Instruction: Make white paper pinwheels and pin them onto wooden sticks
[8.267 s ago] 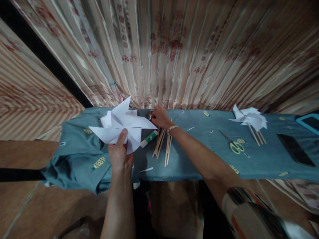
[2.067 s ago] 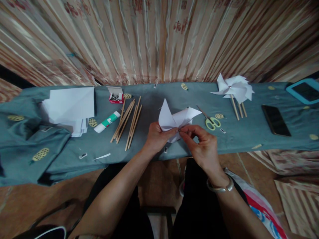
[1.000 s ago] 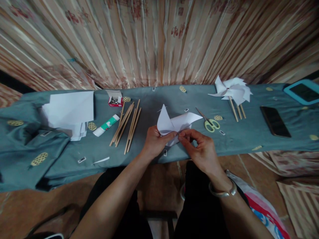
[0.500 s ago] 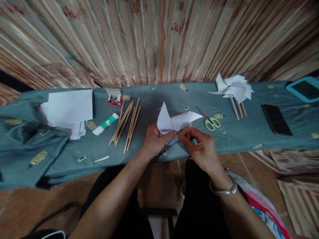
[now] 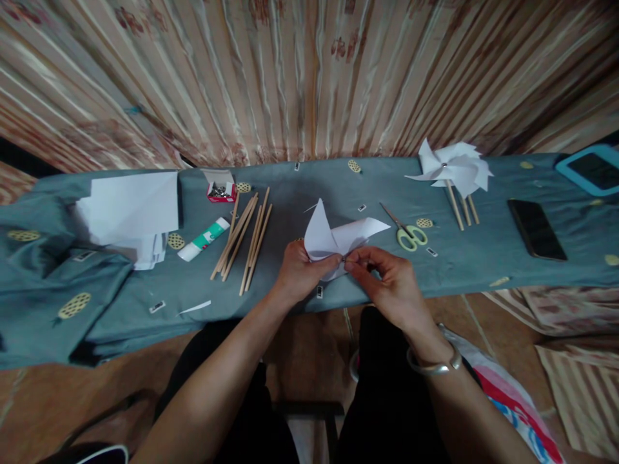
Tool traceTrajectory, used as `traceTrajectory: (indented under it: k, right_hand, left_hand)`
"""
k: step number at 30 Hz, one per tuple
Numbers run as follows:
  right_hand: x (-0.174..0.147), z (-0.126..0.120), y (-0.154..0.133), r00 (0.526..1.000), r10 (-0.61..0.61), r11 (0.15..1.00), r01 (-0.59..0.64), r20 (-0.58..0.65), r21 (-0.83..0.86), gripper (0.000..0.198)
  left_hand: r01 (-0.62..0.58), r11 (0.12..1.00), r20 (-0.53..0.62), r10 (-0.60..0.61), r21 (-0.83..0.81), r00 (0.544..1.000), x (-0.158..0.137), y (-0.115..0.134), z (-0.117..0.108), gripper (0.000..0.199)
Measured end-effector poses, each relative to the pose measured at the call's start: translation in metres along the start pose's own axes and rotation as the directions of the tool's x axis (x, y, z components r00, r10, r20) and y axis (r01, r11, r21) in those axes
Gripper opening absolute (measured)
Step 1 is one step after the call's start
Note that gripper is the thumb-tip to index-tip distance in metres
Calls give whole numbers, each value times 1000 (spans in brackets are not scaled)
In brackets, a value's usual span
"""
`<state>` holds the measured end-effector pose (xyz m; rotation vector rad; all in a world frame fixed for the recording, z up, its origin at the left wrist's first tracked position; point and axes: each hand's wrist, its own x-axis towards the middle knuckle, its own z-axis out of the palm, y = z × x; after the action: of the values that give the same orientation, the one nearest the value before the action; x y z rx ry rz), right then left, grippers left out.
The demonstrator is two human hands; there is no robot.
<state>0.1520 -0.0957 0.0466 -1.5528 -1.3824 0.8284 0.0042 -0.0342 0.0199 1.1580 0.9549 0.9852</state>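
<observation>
A white paper pinwheel (image 5: pixel 345 237) is in front of me, above the near part of the table, its blades curled up and out. My left hand (image 5: pixel 302 270) is closed on its near left side, thumb pressed on the folded paper by the centre. The fingertips of my right hand (image 5: pixel 384 277) pinch a tiny shiny thumbtack (image 5: pixel 343 259) against that centre; fingers partly cover it. To the right lie scissors (image 5: pixel 411 238) with pale green handles. Left of the hands are several wooden sticks (image 5: pixel 236 240) and an open red box of small metal tacks (image 5: pixel 222 191).
A glue stick (image 5: pixel 204 239) and stacked white paper (image 5: pixel 135 206) lie on the left. On the right are pinwheels on sticks (image 5: pixel 454 169), a black phone (image 5: pixel 536 229) and a blue-framed device (image 5: pixel 592 169). A paper scrap (image 5: pixel 195 307) rests near the cloth-covered table's front edge.
Both hands stay at the pinwheel with almost the same grip. The right fingertips have shifted slightly at its centre, and the view has moved a little.
</observation>
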Motion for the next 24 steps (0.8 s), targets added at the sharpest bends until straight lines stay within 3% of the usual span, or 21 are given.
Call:
traceTrajectory:
  k: [11,24]
  right_hand:
    - [2,-2,5,998,56,993,-60,38,100,10]
    - [-2,1,5,999,51,992,-51,0,114,11]
  left_hand:
    - [17,999,61,-20,49,998,-1,-1,-7,26]
    - [77,997,-2,-77,-5,997,-4,1,-5,28]
